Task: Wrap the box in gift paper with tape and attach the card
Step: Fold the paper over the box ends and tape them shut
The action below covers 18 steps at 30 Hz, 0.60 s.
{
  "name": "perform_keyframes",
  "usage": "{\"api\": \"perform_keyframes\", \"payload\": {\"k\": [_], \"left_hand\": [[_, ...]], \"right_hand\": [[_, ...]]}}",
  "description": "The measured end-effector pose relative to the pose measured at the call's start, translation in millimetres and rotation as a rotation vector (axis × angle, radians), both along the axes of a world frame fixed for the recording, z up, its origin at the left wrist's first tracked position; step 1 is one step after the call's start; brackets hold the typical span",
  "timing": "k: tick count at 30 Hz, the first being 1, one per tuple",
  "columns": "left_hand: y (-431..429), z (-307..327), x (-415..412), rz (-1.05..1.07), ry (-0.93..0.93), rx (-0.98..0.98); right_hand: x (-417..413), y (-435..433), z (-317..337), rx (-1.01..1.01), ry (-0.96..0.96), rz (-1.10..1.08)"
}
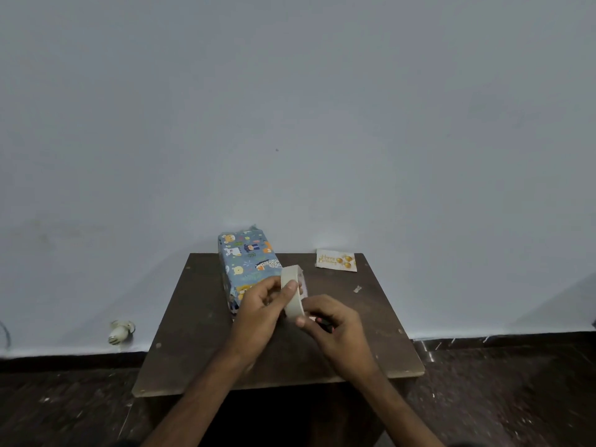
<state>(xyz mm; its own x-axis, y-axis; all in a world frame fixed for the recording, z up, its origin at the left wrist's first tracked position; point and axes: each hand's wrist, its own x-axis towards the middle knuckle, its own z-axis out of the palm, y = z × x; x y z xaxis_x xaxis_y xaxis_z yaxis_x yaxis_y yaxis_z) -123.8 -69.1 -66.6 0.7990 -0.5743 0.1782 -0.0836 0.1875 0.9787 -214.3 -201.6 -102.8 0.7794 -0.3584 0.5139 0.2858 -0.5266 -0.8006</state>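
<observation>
Pale grey wall (290, 108); dark floor (64, 414); brown wooden table (193, 350).

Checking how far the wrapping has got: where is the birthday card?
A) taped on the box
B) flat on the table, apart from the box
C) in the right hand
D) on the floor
B: the white Happy Birthday card with gold balloons lies flat near the far right corner of the dark brown wooden table, apart from the blue animal-print wrapped box.
</observation>
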Motion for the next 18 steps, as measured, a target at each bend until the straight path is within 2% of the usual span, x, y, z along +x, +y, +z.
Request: {"api": "perform_keyframes", "payload": {"k": [4,10,12,15,18], "left_hand": [[2.1,-6.8,3.6,-0.053,-0.135,0.091],[2.9,-12.9,4.4,-0.028,-0.273,0.199],[3.4,-14.6,5.7,-0.024,-0.319,0.231],[2.5,-16.4,3.8,-0.011,-0.384,0.271],[6.6,-16.4,4.6,0.001,-0.419,0.31]], "right_hand": [[3.0,1.9,8.3,0.099,-0.066,-0.13],[10.2,-0.7,13.4,0.059,-0.077,-0.178],[9.2,-3.3,14.7,-0.034,-0.094,-0.214],[6.9,-6.2,15.7,-0.292,-0.134,-0.257],[4.6,-7.6,15.9,-0.356,-0.068,-0.221]]}}
